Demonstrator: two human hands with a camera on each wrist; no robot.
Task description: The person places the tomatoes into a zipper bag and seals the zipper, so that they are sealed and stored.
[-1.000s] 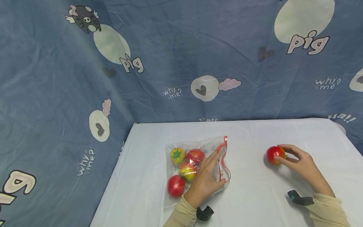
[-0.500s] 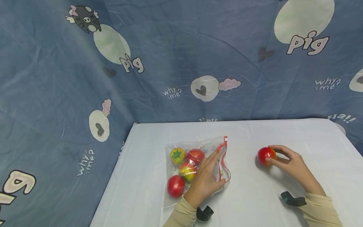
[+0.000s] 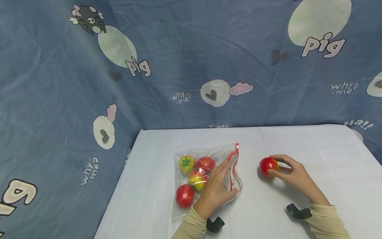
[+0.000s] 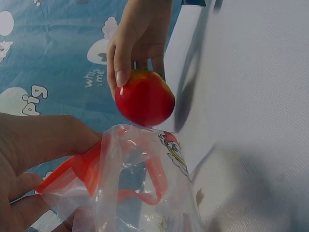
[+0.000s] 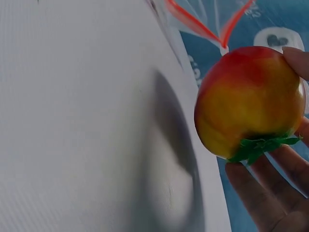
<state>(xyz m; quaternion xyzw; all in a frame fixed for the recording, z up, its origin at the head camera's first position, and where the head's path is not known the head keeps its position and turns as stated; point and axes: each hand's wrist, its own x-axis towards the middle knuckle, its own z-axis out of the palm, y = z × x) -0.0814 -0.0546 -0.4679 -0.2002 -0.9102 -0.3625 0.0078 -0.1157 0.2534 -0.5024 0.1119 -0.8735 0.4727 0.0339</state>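
Now, head view: right hand (image 3: 298, 176) pinches red-yellow fruit (image 3: 265, 166), shifted leftward; gap to clear bag (image 3: 220, 155) narrower, likely easing reach to its mouth. Left hand (image 3: 216, 192): fingers straight, spread across bag. Left wrist: thumb against red zip strip (image 4: 88, 169); fruit outside mouth. Right wrist: thumb, fingers grip fruit.

From my head, one camera looks forward and down over the tabletop (image 3: 253, 215) to the printed cloth (image 3: 179, 59). My left wrist's near view crosses the plastic bag (image 4: 125, 188) toward my right hand (image 4: 140, 38) and its fruit (image 4: 145, 101); my right wrist's faces back, closer on that fruit, sharing the bag's edge.
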